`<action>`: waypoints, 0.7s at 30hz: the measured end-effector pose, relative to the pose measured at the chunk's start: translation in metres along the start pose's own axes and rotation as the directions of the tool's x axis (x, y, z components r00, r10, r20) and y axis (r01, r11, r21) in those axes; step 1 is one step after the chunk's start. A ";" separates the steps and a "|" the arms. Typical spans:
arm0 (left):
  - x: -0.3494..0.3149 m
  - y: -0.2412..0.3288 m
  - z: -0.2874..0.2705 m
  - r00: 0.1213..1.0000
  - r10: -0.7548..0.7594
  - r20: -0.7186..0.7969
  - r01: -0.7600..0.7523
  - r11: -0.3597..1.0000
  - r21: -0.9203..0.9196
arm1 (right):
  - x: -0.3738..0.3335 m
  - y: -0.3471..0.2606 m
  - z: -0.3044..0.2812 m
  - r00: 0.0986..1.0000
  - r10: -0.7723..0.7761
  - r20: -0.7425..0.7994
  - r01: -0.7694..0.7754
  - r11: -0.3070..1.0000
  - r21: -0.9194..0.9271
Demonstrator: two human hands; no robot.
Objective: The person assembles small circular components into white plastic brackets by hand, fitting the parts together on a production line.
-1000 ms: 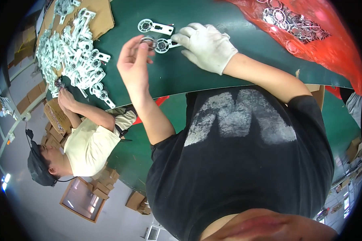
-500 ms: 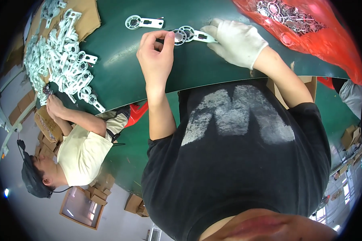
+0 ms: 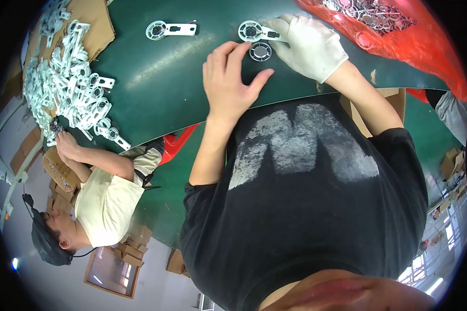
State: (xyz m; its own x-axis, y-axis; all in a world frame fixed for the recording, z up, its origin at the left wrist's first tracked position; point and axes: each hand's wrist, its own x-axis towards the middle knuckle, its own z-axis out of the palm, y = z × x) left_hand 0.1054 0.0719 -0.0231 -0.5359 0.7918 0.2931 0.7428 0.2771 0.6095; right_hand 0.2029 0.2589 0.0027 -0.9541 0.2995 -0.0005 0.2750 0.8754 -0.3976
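Note:
My bare left hand (image 3: 227, 79) is open over the table, thumb and fingers spread. Its index fingertip lies right by the left edge of a round silver grille (image 3: 260, 52) with a grey centre disc; whether they touch I cannot tell. My right hand (image 3: 312, 47), in a white glove, is closed on the handle end of a white plastic housing (image 3: 250, 32). That housing has a round ring head with a dark middle, just above the grille. Farther left, a similar white housing (image 3: 171, 30) lies alone, a short wire at its handle end.
A large heap of white housings (image 3: 70, 78) covers the left of the green table (image 3: 155, 85), partly on cardboard (image 3: 96, 33). A red plastic bag (image 3: 394, 54) of silver grilles lies at the far right. A co-worker's hands (image 3: 66, 146) are by the heap.
My left hand has let go of the grille, opened and moved right and down. The grille now lies below the housing's head. The right hand still grips the housing, now slightly higher in view.

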 end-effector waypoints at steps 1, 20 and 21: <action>0.000 0.005 0.006 1.000 -0.011 -0.004 0.011 0.999 0.044 | 0.001 0.000 0.000 1.000 0.003 -0.017 -0.003 1.000 0.010; 0.034 0.005 0.014 0.990 0.051 -0.135 -0.076 0.979 -0.189 | -0.024 0.001 -0.038 0.948 0.104 0.301 -0.174 0.960 0.219; 0.034 0.004 0.015 0.990 0.053 -0.129 -0.077 0.979 -0.189 | -0.022 0.001 -0.040 0.928 0.109 0.357 -0.214 0.939 0.268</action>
State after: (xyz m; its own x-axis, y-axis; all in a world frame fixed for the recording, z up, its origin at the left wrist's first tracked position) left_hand 0.0961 0.1075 -0.0215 -0.5433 0.7283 0.4176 0.6922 0.1072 0.7137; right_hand 0.2290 0.2679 0.0392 -0.8973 0.2377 -0.3718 0.4306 0.6566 -0.6193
